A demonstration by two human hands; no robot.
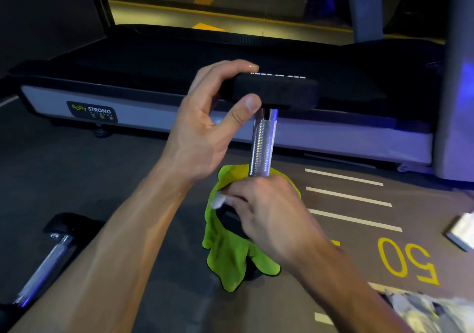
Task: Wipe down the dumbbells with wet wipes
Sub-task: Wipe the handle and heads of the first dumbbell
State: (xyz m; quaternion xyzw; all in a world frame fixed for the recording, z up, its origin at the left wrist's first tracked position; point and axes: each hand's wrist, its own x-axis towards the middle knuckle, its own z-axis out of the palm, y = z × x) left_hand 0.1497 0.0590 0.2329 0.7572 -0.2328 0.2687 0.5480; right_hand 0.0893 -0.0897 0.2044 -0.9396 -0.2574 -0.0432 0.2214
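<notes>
the dumbbell (264, 137) stands on end on a green cloth (230, 255) on the floor. left hand (205, 127) pinches its top head; right hand (266, 204) clutches a white wipe (218, 200) at the handle's base. a loose pinch could let it topple onto the fingers.

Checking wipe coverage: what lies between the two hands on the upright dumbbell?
In the head view, only the bare knurled chrome handle runs between the left hand on the black top head and the right hand.
</notes>
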